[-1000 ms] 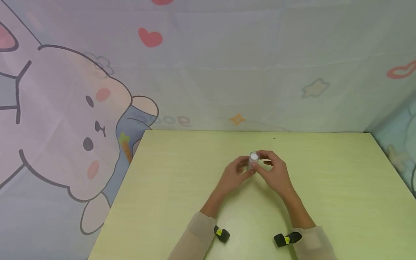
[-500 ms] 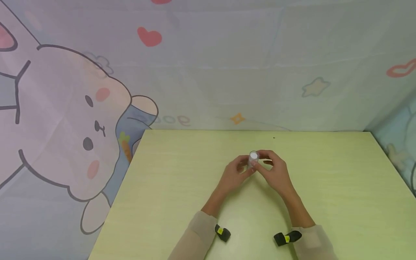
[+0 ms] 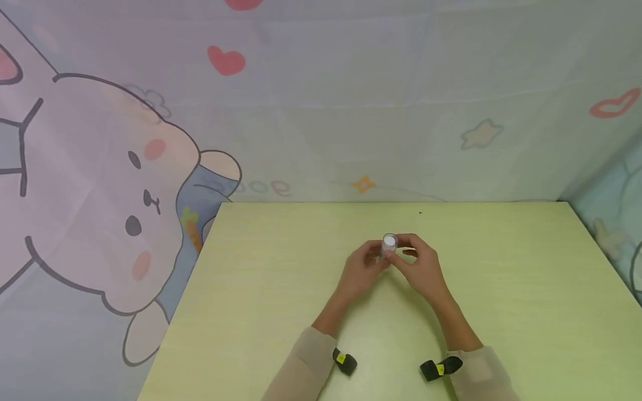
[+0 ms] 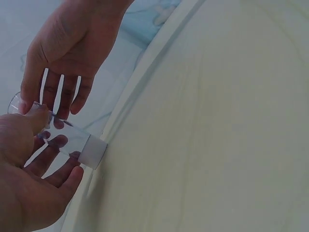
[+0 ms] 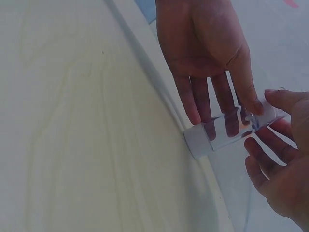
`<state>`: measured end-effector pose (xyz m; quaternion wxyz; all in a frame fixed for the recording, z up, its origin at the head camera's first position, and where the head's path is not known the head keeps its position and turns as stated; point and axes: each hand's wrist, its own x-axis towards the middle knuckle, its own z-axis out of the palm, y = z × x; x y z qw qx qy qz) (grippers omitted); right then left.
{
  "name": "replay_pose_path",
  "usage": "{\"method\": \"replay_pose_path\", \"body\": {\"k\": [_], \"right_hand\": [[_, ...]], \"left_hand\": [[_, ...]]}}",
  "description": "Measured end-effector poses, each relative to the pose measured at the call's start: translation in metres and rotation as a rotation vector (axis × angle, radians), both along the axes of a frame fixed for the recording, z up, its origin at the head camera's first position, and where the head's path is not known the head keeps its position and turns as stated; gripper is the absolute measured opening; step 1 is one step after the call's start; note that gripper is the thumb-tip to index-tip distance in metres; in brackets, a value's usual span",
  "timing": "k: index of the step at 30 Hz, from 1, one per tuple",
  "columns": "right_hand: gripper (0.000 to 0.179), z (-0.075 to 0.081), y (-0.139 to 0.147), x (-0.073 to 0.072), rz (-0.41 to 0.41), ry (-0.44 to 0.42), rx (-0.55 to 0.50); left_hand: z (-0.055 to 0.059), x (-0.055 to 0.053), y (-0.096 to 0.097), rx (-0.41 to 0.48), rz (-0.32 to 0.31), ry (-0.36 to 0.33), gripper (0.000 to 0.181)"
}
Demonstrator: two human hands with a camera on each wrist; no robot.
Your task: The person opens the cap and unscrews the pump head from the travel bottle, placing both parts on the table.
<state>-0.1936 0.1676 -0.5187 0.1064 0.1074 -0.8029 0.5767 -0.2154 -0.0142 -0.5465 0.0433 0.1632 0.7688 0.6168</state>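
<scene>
Both hands meet around a small clear cylindrical bottle (image 3: pixel 389 245) that stands upright near the middle of the table. Its lower end is a white band (image 4: pixel 92 152), right at the tabletop; at the upper end a white disc shows inside a clear rim. My left hand (image 3: pixel 358 270) holds the bottle's body from the left, its fingers spread along the clear wall (image 5: pixel 229 130). From the right, my right hand (image 3: pixel 422 268) pinches the upper part, thumb in front and fingers behind.
The pale yellow-green table (image 3: pixel 526 289) spreads around the hands. Behind it hangs a cloth backdrop (image 3: pixel 326 111) printed with a rabbit, hearts and stars. A tiny dark speck (image 3: pixel 420 213) lies near the far edge. Black wrist straps (image 3: pixel 345 362) sit over the beige sleeves (image 3: pixel 301 370).
The head view has shifted slightly. Both hands stay at the bottle with almost the same grip, and the bottle remains upright.
</scene>
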Motion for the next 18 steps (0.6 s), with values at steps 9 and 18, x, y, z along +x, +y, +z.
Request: {"method": "replay_pose_path", "body": {"k": [9,18], "right_hand": [[0.035,-0.0004,-0.0009,-0.0017,-0.002,0.01,0.005],[0.034,-0.0019,0.0013,-0.0021,-0.002,0.022,0.013]], "left_hand": [[-0.0006,0.0005,0.0031,0.071,0.009,-0.004,0.038],[-0.0024,-0.0001,0.0059,0.076,0.014,-0.039,0.036]]}}
